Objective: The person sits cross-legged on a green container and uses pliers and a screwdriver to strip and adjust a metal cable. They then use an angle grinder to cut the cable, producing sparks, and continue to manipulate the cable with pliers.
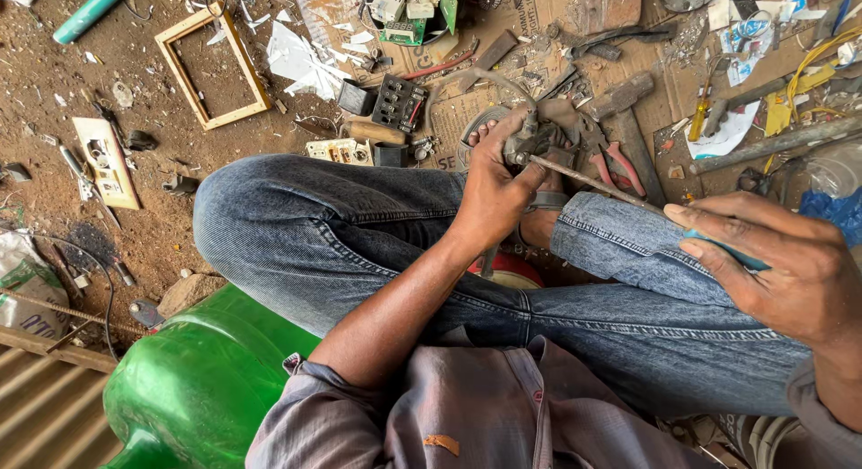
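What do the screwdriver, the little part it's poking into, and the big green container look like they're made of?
Screwdriver: the thin grey shaft looks like dull metal; the teal handle in the right hand is probably plastic. The part gripped by the left hand: grey, grimy, likely metal. The green container: glossy and see-through, so apparently plastic.

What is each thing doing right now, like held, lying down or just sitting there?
Left hand: closed around the small grey metal part.
Right hand: closed on the screwdriver handle.
Screwdriver shaft: tilted, tip at the metal part.
Red-handled pliers: lying on the cardboard, untouched.
Hammer: lying flat.
Wooden frame: flat on the dirt.
Green container: beside the knee.
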